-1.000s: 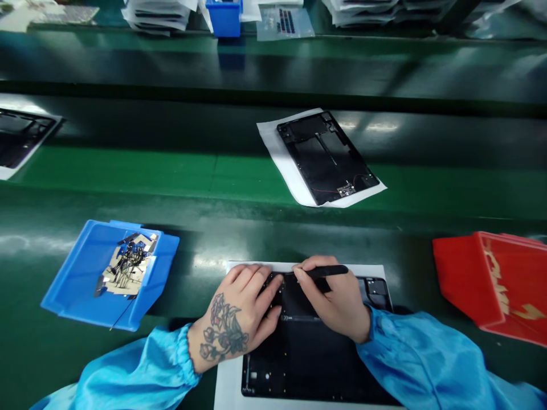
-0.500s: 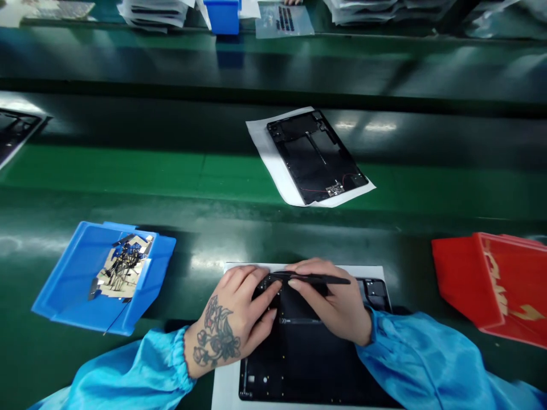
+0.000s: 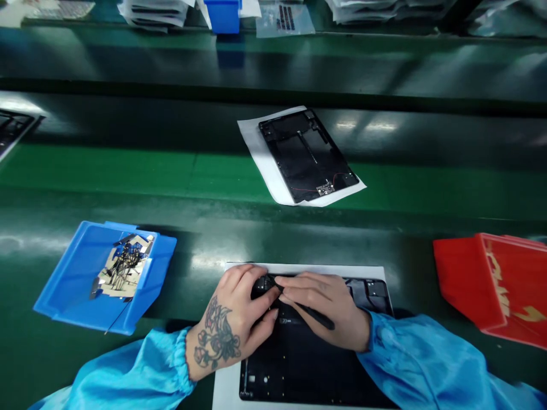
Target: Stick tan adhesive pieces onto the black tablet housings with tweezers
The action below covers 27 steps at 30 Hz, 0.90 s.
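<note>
A black tablet back housing (image 3: 316, 370) lies in front of me on a white sheet (image 3: 226, 381). Curled over its upper left corner, my left hand (image 3: 233, 319) holds it, with the thumb and index finger over the inner surface. My right hand (image 3: 327, 304) is closed around a slim black tool that looks like tweezers (image 3: 318, 316). Its rear end points down and to the right, while the tip is hidden by my fingers beside the left index finger. What the tip touches cannot be seen.
A blue bin (image 3: 70, 279) with small cabled parts stands at left, a red bin (image 3: 459, 273) with pale scraps at right. Beyond, another tablet housing (image 3: 305, 154) lies on white paper on the green belt (image 3: 141, 171). Paper stacks (image 3: 156, 14) line the far shelf.
The tweezers have swung from nearly level to slanting down and right as my right hand turned. The housing on the belt has shifted left. My left hand stays nearly still.
</note>
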Tool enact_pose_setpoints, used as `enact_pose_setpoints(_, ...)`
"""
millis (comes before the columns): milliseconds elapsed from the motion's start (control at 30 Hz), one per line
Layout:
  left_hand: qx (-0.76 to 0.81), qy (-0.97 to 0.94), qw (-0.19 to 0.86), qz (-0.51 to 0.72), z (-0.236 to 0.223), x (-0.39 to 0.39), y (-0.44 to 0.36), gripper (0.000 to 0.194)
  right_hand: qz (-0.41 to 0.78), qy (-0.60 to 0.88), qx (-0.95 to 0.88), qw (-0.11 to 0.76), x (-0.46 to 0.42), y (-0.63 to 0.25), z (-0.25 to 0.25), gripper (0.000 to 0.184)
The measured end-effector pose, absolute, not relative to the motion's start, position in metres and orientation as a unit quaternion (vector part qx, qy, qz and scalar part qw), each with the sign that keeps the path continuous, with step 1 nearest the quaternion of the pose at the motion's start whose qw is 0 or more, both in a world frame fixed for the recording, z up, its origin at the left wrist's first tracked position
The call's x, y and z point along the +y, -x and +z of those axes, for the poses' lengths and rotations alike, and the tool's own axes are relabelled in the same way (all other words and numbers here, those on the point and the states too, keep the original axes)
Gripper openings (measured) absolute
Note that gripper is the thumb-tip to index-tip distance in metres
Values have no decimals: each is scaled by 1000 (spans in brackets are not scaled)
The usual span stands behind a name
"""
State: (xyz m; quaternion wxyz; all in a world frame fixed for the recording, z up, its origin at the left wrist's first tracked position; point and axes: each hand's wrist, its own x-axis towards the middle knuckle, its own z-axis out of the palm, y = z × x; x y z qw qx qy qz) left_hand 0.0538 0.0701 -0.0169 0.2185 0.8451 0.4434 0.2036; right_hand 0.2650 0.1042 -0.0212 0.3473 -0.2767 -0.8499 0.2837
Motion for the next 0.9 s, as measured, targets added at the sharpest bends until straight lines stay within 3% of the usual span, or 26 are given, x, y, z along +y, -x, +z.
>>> enact_pose_setpoints(167, 438, -848, 212, 208, -18, 72, -54, 21, 243, 218, -893, 311, 107, -267, -20, 27)
enact_pose_setpoints(567, 433, -845, 212, 229, -18, 72, -55, 20, 284, 228, -878, 311, 104, -267, -23, 25)
enact_pose_setpoints(900, 436, -847, 217, 214, -17, 74, -55, 32, 364, 338, -753, 431, 105, -265, -10, 20)
